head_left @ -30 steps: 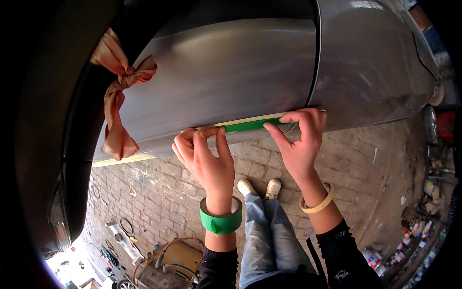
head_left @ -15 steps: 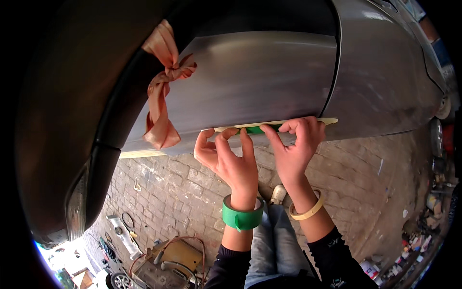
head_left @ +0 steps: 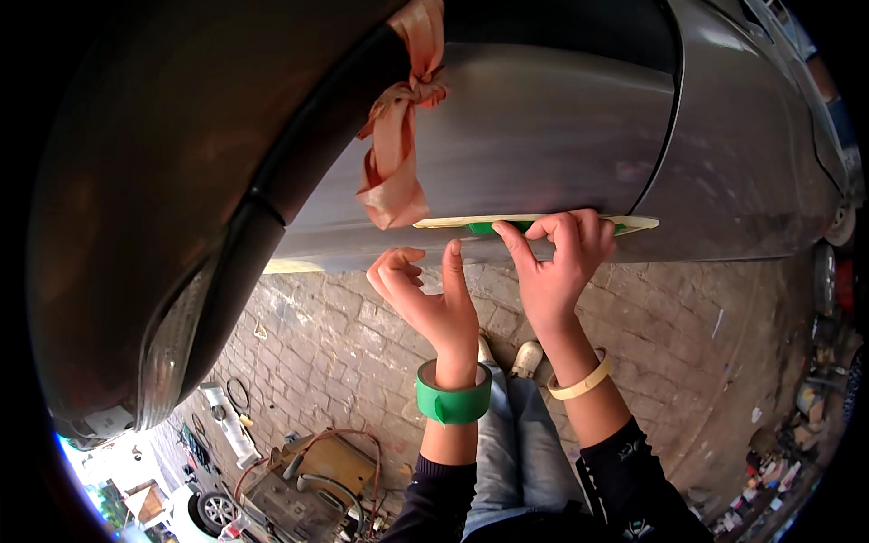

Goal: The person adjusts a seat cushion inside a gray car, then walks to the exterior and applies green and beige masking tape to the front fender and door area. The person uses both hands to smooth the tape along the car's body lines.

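A cream strip of masking tape (head_left: 444,222) runs along the lower part of a grey car door (head_left: 561,127). Against its lower edge lies a short green strip of tape (head_left: 482,228). My right hand (head_left: 563,267) pinches at the green strip, thumb below and fingers curled above; its fingertips partly hide both tapes. Just below the left end, my left hand (head_left: 430,299) hangs free, thumb raised apart from its bent fingers, holding nothing. Around my left wrist sits a green tape roll (head_left: 457,404); a narrow cream tape roll (head_left: 584,380) circles my right wrist.
A knotted pink ribbon (head_left: 394,176) hangs from the car at the door's left. Below is a brick-paved floor (head_left: 335,335). A boxy machine with hoses (head_left: 312,489) stands lower left, and assorted clutter (head_left: 769,480) lines the right side.
My left hand has let go of the green tape and dropped slightly below it. My right hand stays at the strip. The view has shifted, so the ribbon appears farther right and higher.
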A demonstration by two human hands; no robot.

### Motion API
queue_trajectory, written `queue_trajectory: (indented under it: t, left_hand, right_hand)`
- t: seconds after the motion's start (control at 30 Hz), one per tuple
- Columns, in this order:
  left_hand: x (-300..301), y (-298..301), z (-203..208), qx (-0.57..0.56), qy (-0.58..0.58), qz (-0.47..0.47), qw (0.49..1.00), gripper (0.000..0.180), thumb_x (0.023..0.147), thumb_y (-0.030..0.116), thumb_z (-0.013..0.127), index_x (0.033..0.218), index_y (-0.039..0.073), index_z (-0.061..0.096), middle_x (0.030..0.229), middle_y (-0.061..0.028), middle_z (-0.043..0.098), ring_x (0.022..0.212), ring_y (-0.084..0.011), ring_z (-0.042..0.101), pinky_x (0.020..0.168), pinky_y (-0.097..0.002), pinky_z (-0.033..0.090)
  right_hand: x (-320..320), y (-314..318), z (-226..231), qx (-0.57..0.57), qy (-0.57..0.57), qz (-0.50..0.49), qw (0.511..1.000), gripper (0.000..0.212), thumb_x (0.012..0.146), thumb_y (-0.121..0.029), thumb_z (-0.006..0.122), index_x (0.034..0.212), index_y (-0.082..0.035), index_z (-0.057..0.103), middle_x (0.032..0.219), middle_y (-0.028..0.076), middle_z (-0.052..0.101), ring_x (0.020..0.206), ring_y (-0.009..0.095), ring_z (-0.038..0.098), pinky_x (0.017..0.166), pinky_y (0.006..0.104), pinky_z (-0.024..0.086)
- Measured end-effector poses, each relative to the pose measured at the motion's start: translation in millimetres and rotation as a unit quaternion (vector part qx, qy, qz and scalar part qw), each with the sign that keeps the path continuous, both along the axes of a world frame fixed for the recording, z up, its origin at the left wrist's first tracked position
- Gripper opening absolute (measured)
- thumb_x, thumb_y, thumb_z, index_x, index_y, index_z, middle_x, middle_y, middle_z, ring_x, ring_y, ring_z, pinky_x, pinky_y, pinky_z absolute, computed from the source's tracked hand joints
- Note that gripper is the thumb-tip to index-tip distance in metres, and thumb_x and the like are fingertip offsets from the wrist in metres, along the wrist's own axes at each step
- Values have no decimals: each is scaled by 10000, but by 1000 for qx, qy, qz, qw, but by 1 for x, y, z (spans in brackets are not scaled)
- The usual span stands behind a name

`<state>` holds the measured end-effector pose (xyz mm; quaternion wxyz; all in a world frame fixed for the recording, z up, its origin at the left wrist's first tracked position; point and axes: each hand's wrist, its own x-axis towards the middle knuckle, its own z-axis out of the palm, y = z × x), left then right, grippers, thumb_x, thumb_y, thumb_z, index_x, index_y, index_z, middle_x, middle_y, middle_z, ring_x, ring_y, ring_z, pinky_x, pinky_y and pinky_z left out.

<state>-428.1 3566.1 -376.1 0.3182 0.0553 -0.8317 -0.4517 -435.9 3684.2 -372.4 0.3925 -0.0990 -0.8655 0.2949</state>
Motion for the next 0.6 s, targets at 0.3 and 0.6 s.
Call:
queue_trajectory:
  t: [0.3, 0.6]
  left_hand:
    - [18, -1, -11, 16, -40, -54, 998, 262, 784, 9, 745, 905, 48, 516, 917, -34, 498, 787, -167, 412, 682, -293, 354]
    - [0, 5, 5, 39, -86, -142, 985, 108, 830, 56, 738, 815, 22, 637, 743, -24, 576, 613, -116, 479, 558, -257, 375]
  right_hand:
    - [-2, -25, 7, 26, -21, -4, 999, 362, 699, -331, 841, 710, -180, 513, 811, -36, 478, 825, 229, 414, 763, 383, 288]
    - [46, -1, -9, -124, -6, 89, 988, 128, 849, -92, 694, 780, -80, 588, 698, 7, 551, 670, 202, 477, 664, 335, 386]
